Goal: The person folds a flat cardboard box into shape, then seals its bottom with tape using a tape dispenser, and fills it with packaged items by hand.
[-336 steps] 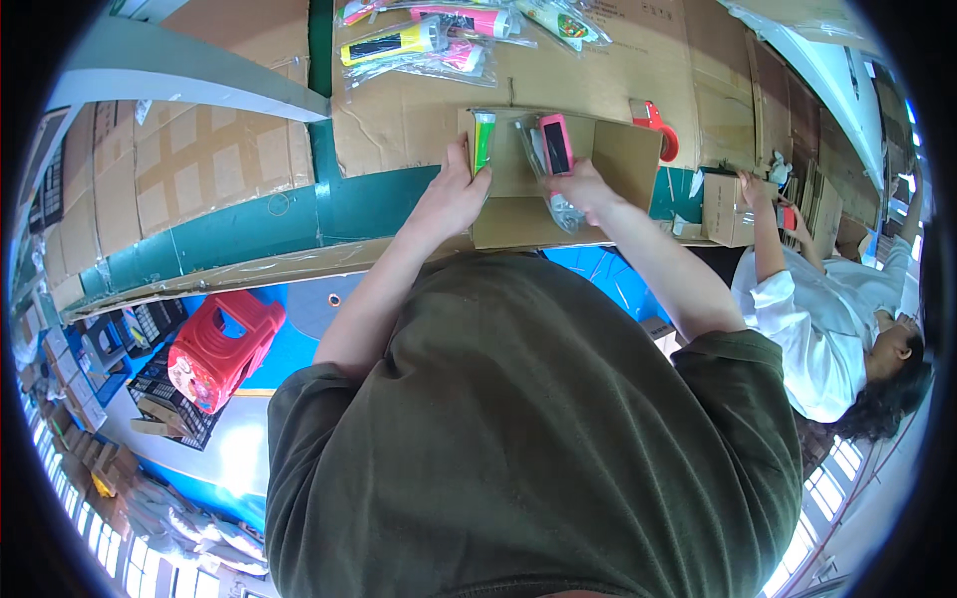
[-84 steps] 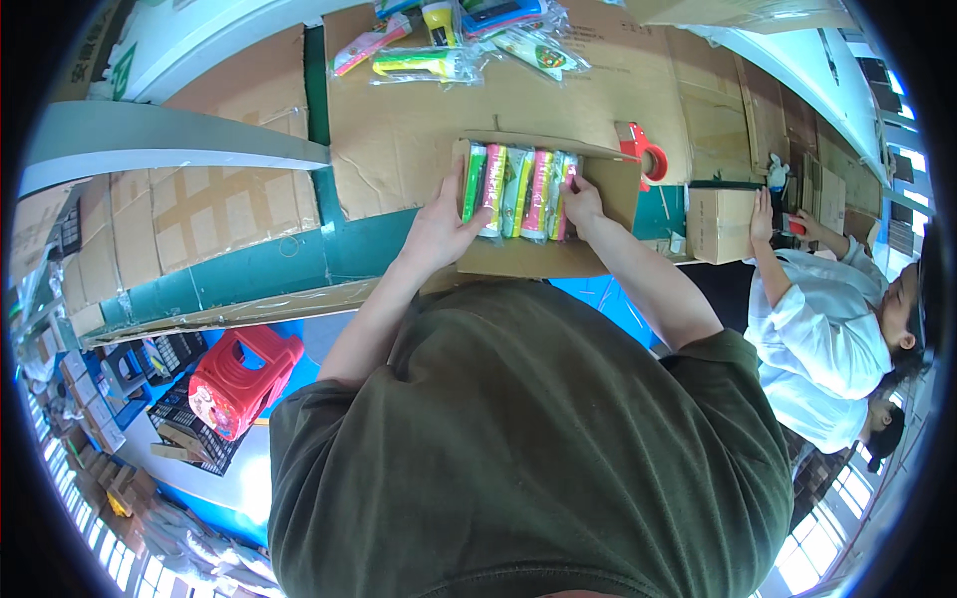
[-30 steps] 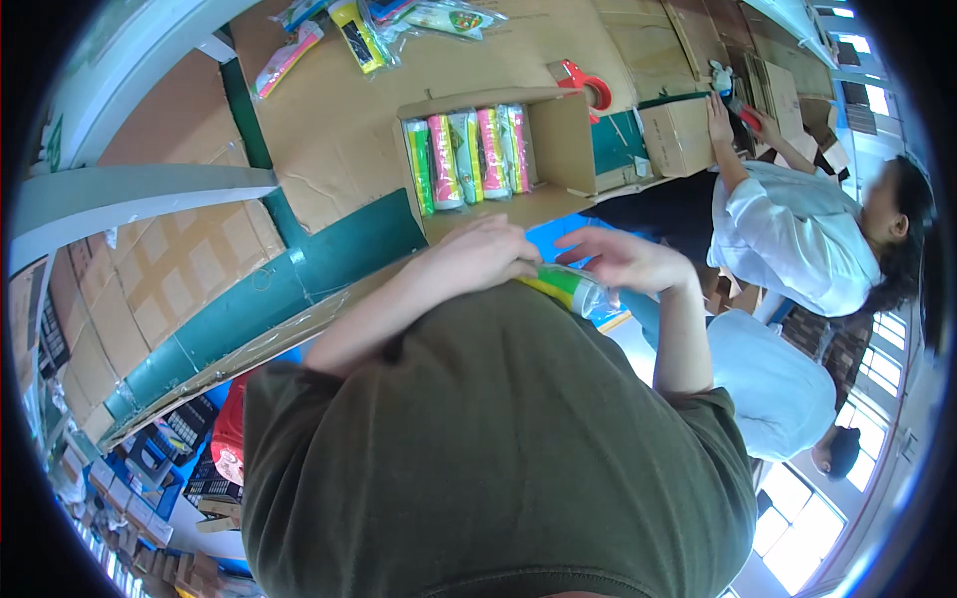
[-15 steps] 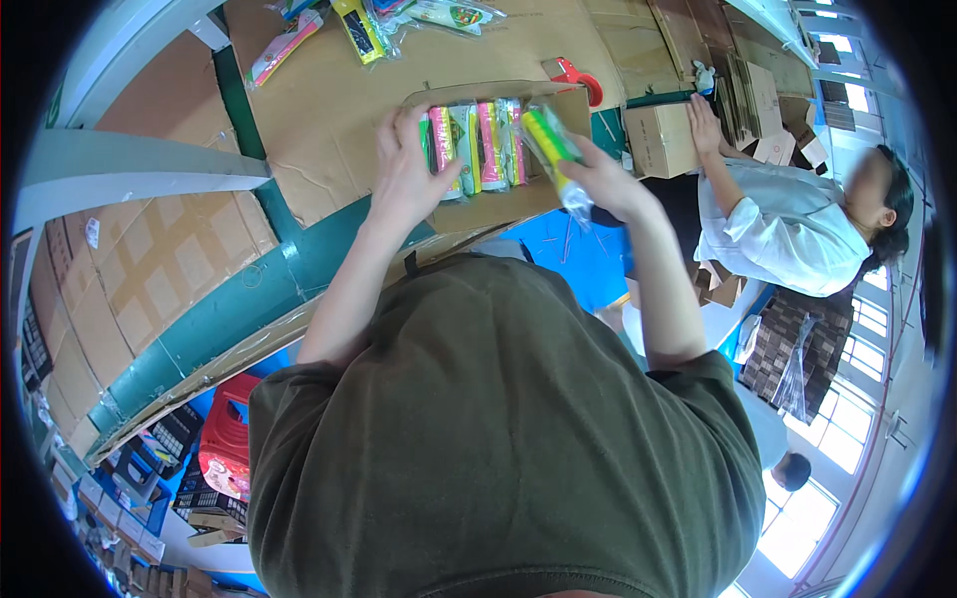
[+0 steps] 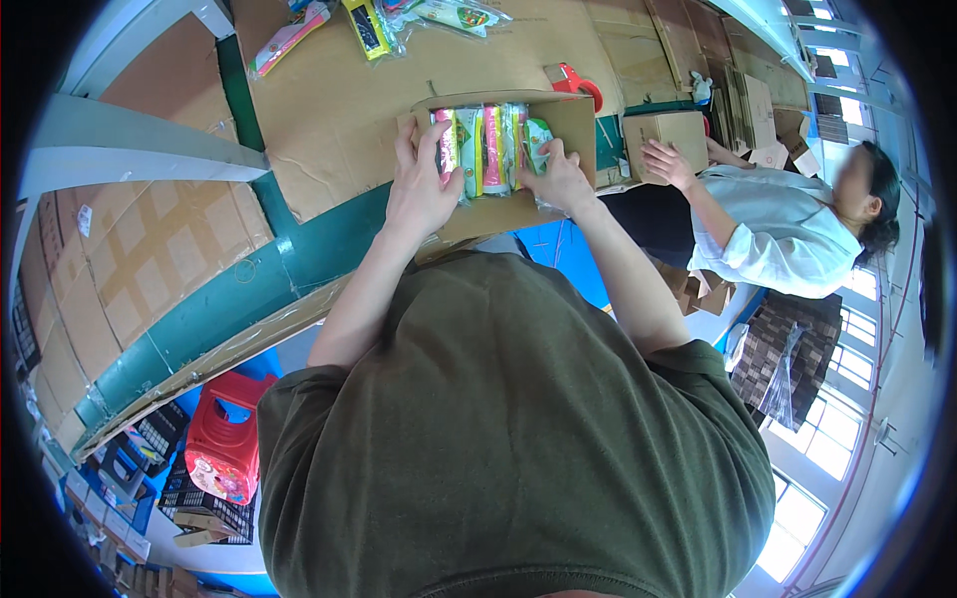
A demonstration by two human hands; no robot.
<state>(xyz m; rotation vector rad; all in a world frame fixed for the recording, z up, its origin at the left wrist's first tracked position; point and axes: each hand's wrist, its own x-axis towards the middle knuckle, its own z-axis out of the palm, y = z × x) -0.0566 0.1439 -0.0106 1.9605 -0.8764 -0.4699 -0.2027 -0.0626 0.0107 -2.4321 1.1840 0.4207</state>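
Open cardboard box (image 5: 558, 120) on the cardboard-covered bench serves as reference. Left hand (image 5: 421, 184) grips its left wall, fingers spread over the near packets. Coloured packets (image 5: 483, 148) stand upright in a row inside. Right hand (image 5: 558, 177), fingers curled, presses the rightmost packet. Red tape dispenser (image 5: 576, 84) lies just beyond the box.

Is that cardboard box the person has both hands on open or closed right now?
Open. The cardboard box has its flaps up, showing colourful packets standing in a row inside, between the left hand and right hand.
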